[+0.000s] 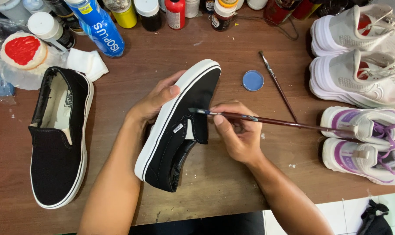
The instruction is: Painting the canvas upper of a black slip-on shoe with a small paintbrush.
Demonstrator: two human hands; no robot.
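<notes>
Gripping black slip-on shoe (180,130) – left hand (156,102) fingers clamped on sole; right hand (236,135) pinching paintbrush (271,120) against upper.

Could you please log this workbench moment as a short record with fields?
Left hand: grips tilted black slip-on shoe by its white sole
Right hand: holds paintbrush, tip on the shoe's side
Other black shoe: flat, at left
Spare brush: beside blue lid
White sneakers: at right
</notes>
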